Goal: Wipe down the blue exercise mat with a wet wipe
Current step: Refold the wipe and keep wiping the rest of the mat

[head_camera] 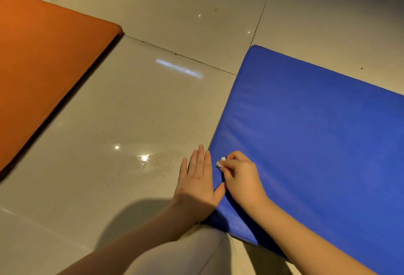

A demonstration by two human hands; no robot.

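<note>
Blue and faintly wrinkled, the exercise mat [317, 143] lies flat on the glossy tiled floor [153, 110]. It fills the right side of the view, well apart from an orange mat [43, 67] on the left. Its cover looks like smooth padded vinyl. I judge it soft under pressure, slick once wet, and light enough to creep over the polished tiles unless steadied at an edge. The wet wipe [220, 162] is a small white wad, limp and light, best pinched in the fingertips and pressed down. The right hand [240, 178] does just that — fingers curled, pinching the wad against the mat near its left edge. The left hand [197, 183] lies open beside it — 4 fingers straight along that edge, thumb reaching onto the mat.
</note>
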